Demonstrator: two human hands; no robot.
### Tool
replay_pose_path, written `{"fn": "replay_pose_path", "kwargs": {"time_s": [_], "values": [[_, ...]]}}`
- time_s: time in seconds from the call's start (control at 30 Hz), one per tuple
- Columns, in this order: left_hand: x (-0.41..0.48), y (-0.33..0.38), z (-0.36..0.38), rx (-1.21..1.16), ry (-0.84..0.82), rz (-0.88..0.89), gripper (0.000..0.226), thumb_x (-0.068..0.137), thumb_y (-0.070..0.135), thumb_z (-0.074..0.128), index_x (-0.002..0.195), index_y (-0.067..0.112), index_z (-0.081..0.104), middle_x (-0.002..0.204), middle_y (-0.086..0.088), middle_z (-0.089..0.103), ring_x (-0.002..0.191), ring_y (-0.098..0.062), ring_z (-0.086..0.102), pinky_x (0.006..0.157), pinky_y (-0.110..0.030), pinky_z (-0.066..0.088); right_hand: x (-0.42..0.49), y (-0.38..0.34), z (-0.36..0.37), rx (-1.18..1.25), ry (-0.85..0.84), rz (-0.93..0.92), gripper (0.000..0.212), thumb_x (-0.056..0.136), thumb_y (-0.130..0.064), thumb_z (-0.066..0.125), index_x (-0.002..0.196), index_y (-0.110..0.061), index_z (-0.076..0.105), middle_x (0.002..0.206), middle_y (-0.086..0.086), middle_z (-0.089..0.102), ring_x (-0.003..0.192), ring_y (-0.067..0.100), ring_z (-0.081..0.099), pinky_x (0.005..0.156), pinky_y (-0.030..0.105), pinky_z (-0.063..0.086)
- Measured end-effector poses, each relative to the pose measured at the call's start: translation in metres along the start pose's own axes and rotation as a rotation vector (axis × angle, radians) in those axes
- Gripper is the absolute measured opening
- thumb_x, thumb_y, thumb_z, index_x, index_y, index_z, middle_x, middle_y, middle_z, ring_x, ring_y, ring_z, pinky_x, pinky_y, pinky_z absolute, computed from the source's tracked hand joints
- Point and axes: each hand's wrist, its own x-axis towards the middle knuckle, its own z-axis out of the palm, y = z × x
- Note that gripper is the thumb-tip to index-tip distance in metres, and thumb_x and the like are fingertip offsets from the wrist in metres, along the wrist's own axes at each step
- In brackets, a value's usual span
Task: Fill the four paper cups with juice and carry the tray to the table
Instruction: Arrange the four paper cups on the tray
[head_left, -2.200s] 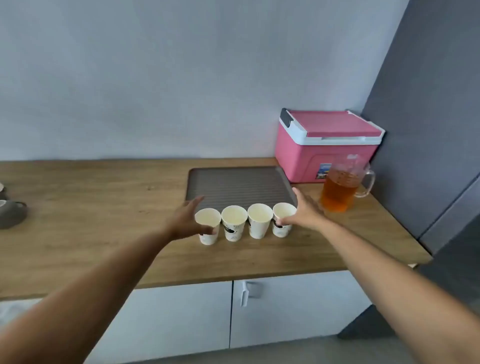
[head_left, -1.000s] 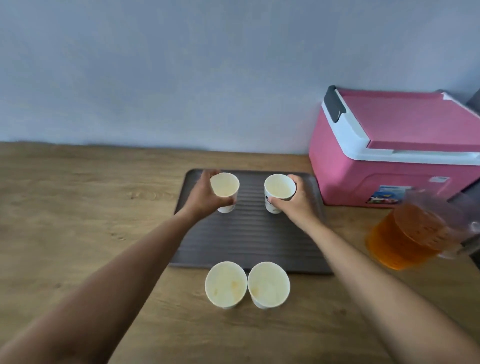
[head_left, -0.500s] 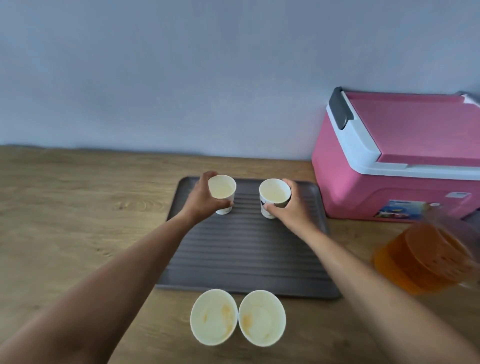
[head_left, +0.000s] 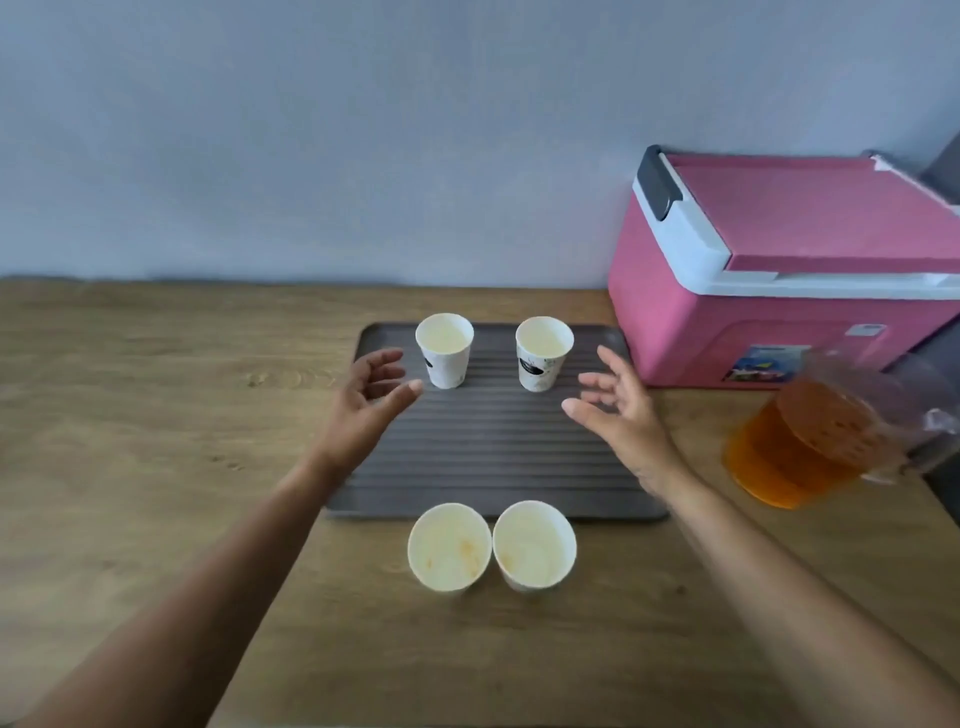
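Observation:
Two white paper cups stand upright at the back of the dark ribbed tray: the left cup and the right cup. Two more cups, one on the left and one on the right, stand side by side on the wooden counter just in front of the tray, with orange stains inside. My left hand hovers open over the tray's left side, apart from the cups. My right hand hovers open over the tray's right side. A clear jug of orange juice stands at the right.
A pink cooler box with a white rim stands behind the jug against the grey wall. The wooden counter stretches to the left. Its front edge is near the bottom of the view.
Both hands carried a cup from the counter onto the back of the tray, set them down, let go and drew back a little with fingers spread.

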Motion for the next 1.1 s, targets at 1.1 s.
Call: {"fn": "replay_pose_path", "kwargs": {"time_s": [1.1], "values": [[-0.054, -0.008, 0.01, 0.131, -0.165, -0.03, 0.073, 0.063, 0.013, 0.089, 0.122, 0.026, 0.049, 0.113, 0.006, 0.063, 0.1, -0.009, 0.061, 0.083, -0.022, 0.054, -0.058, 0.009, 0.047, -0.136, 0.036, 0.014, 0.076, 0.07, -0.009, 0.086, 0.132, -0.025, 0.043, 0.114, -0.013, 0.059, 0.11, 0.012, 0.059, 0.098, 0.027, 0.048]]}}
